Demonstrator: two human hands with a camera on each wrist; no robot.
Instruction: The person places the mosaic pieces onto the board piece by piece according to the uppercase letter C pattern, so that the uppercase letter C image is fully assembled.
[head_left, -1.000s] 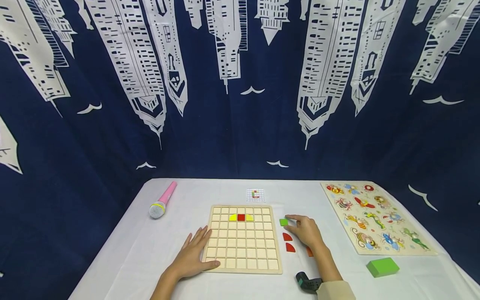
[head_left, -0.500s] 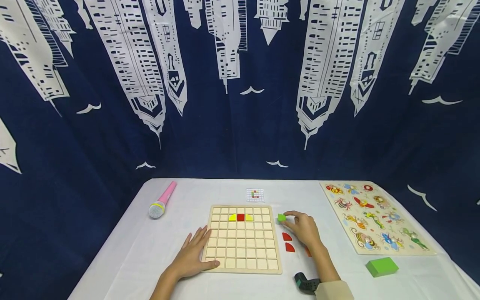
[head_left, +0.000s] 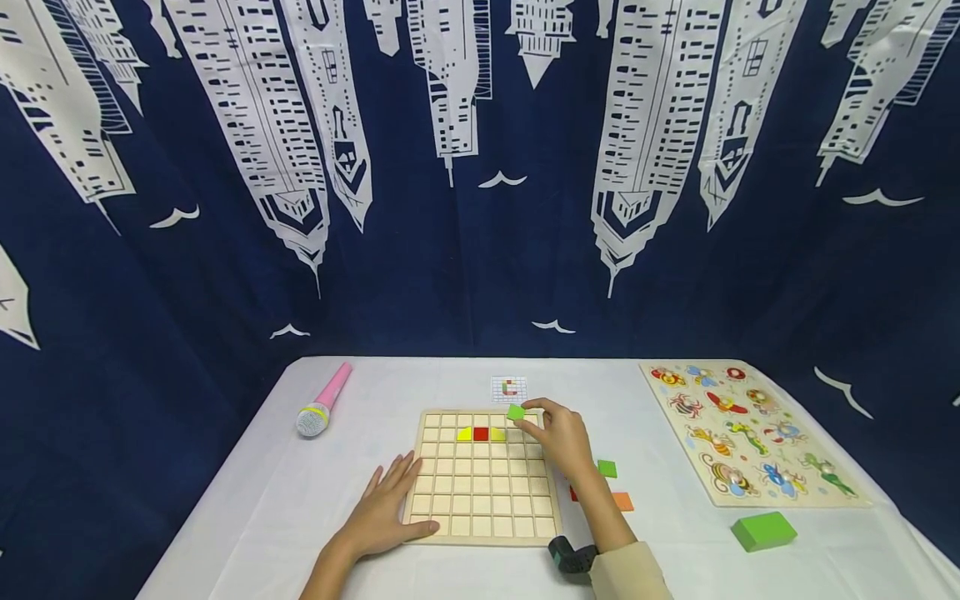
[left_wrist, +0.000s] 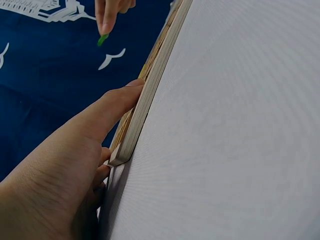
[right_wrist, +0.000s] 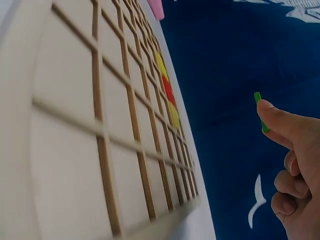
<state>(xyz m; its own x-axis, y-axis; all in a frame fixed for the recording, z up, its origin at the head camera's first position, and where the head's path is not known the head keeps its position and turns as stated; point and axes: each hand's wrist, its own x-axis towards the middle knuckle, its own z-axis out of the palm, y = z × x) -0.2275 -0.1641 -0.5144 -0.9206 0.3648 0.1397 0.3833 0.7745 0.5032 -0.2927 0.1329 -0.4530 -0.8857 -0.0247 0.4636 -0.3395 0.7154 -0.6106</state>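
A wooden grid board [head_left: 471, 505] lies flat on the white table. In one of its rear rows sit a red square tile [head_left: 481, 434], a yellow tile [head_left: 465, 434] to its left and another yellow tile [head_left: 498, 434] to its right. My left hand [head_left: 386, 510] rests at the board's left edge, fingers spread and straight, thumb on the front left corner. Between thumb and fingertip my right hand [head_left: 564, 440] pinches a green square tile [head_left: 515, 412], held above the board's rear right part. The right wrist view shows that tile [right_wrist: 261, 112] edge-on, apart from the board.
Right of the board lie a green tile [head_left: 607, 468], an orange tile [head_left: 622, 501] and red pieces mostly hidden by the right arm. Behind stands a small pattern card [head_left: 509, 389]. A pink microphone [head_left: 325, 400], insect puzzle board [head_left: 750, 433], green block [head_left: 764, 532] and black device [head_left: 572, 557] surround these.
My right hand has picked the green tile up from the table right of the board and carried it left, over the board. My left hand has stayed in place.
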